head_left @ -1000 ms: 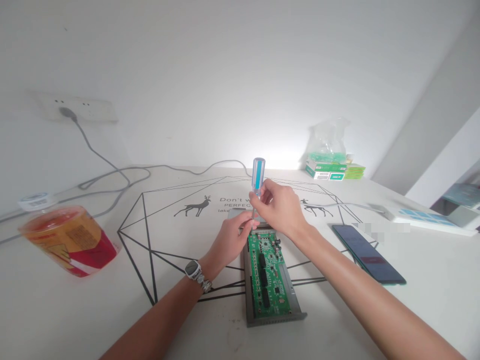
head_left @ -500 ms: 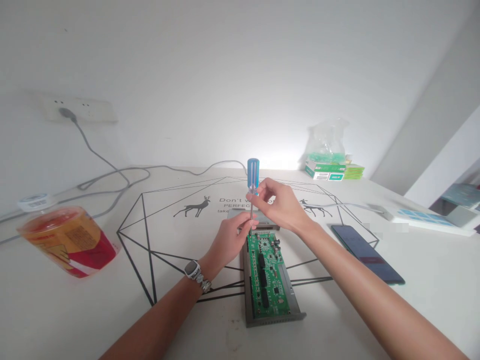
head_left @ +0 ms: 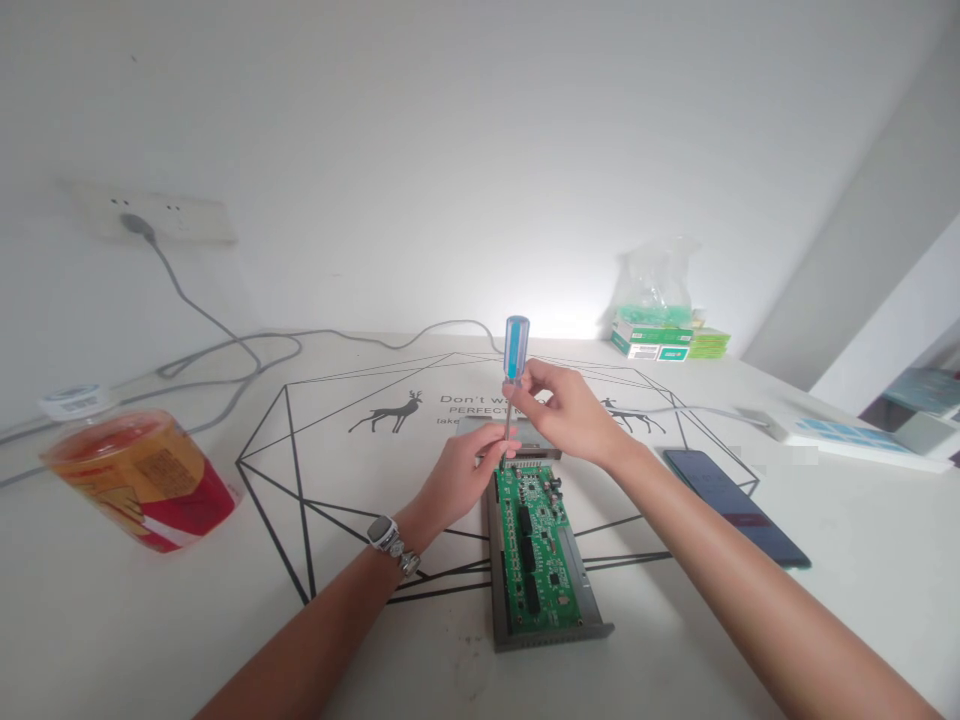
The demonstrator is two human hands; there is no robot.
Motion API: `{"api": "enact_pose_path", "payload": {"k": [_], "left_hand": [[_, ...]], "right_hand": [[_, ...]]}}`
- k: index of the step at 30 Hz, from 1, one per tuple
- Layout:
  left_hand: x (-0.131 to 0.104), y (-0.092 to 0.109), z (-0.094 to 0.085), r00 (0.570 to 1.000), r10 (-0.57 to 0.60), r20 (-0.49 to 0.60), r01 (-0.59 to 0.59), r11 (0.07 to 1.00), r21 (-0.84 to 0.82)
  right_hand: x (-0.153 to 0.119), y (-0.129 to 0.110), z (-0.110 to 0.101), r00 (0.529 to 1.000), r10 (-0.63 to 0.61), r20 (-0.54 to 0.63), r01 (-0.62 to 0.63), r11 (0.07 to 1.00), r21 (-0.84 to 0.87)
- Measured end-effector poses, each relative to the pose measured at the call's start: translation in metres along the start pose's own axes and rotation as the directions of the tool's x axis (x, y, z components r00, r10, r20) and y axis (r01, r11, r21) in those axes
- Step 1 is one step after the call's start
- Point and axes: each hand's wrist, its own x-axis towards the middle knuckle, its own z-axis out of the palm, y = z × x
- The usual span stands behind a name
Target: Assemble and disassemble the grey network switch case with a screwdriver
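A screwdriver [head_left: 516, 348] with a clear blue handle stands nearly upright, its tip down at the far left corner of a green circuit board [head_left: 536, 550]. The board lies in a grey metal tray [head_left: 589, 580]. My right hand [head_left: 564, 405] pinches the screwdriver just below its handle. Lower down, the fingers of my left hand [head_left: 469, 465] close round the shaft near the board. Behind the board sits another grey metal piece [head_left: 544, 452], partly hidden by my hands. The tip itself is too small to make out.
A bottle [head_left: 142, 480] with a red and yellow label is at the left, near a grey cable [head_left: 225, 385]. A phone [head_left: 735, 505] lies right of my right forearm. Small boxes [head_left: 652, 338] are at the back, and a white power strip [head_left: 855, 440] at the far right.
The screwdriver's handle has tilted slightly to the right, and my right hand has shifted slightly right with it. My left hand remains at the shaft.
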Motion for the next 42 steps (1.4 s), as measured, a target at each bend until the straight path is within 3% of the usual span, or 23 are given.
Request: {"api": "enact_pose_path", "payload": {"k": [5, 10, 16, 21, 33, 42], "left_hand": [[0.002, 0.002, -0.003, 1.0, -0.015, -0.011, 0.015, 0.999, 0.035], [0.003, 0.002, -0.003, 0.998, -0.033, -0.049, 0.036, 0.998, 0.056], [0.004, -0.005, 0.0, 0.991, -0.044, -0.128, 0.05, 0.998, 0.041], [0.004, -0.008, 0.004, 0.986, -0.04, -0.163, 0.041, 0.999, 0.0], [0.006, -0.009, 0.01, 0.992, 0.008, -0.125, -0.002, 0.999, 0.044], [0.008, -0.01, 0.011, 0.994, -0.044, -0.097, 0.037, 0.997, -0.074]], "right_hand": [[-0.001, 0.009, 0.005, 0.999, 0.027, 0.028, -0.033, 0.975, 0.218], [-0.002, 0.018, 0.018, 0.992, 0.126, 0.003, -0.121, 0.946, 0.3], [-0.001, 0.019, 0.02, 0.998, 0.066, -0.005, -0.062, 0.957, 0.284], [-0.003, 0.019, 0.02, 0.996, 0.087, -0.021, -0.079, 0.964, 0.256], [-0.017, 0.016, 0.021, 0.994, 0.106, 0.004, -0.103, 0.962, 0.253], [-0.02, 0.021, 0.035, 0.995, 0.086, -0.046, -0.067, 0.946, 0.318]]}}
